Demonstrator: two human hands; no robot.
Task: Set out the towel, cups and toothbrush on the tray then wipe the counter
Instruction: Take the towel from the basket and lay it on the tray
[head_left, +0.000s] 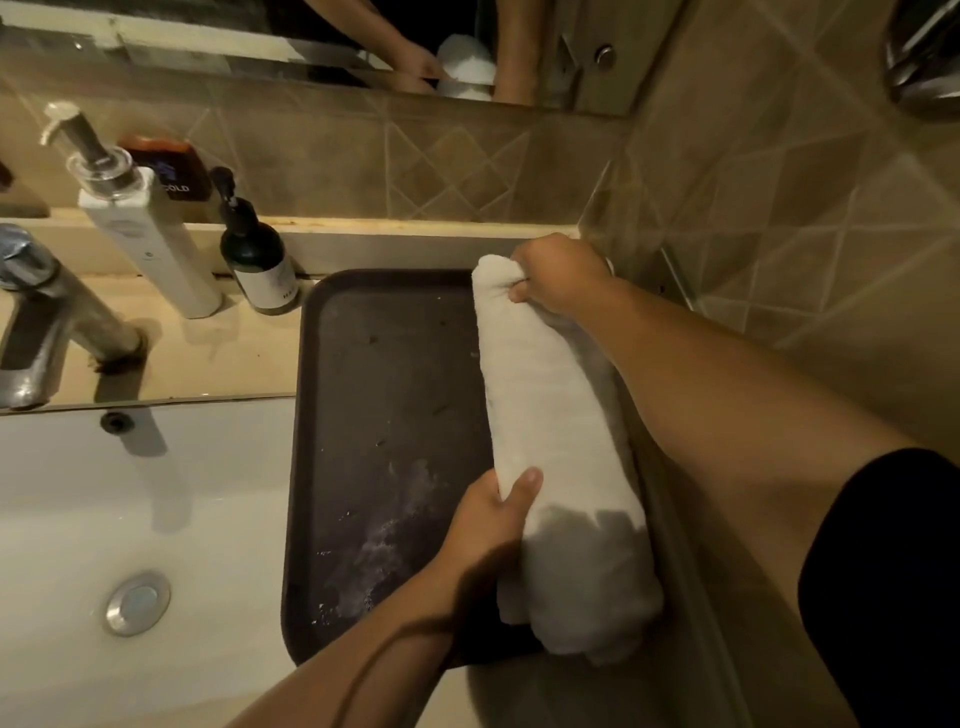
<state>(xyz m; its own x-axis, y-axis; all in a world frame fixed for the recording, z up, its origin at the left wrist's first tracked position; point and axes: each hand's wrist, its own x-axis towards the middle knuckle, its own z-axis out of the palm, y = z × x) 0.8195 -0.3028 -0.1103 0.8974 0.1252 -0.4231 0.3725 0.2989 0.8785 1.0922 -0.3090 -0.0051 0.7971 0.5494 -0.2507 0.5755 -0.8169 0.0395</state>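
The rolled white towel (550, 415) lay lengthwise along the right side of the dark tray (384, 415), its long axis running from the tray's far right corner back toward the person, the near end fatter and overhanging the tray's near rim.

The tray sat on a beige stone counter (218, 358), hard against a tiled wall on its right and beside a white sink basin (130, 493) on its left. Beyond the tray's far left corner stood a dark pump bottle (257, 260), a white pump bottle (150, 244) and a metal tap (47, 306). Pale smears marked the tray's bare floor.

The right hand (558, 273) was closed tight around the towel's far end, bunching the cloth. The left hand (493, 514) curled around the towel's left flank near the tray's near end, thumb on top.
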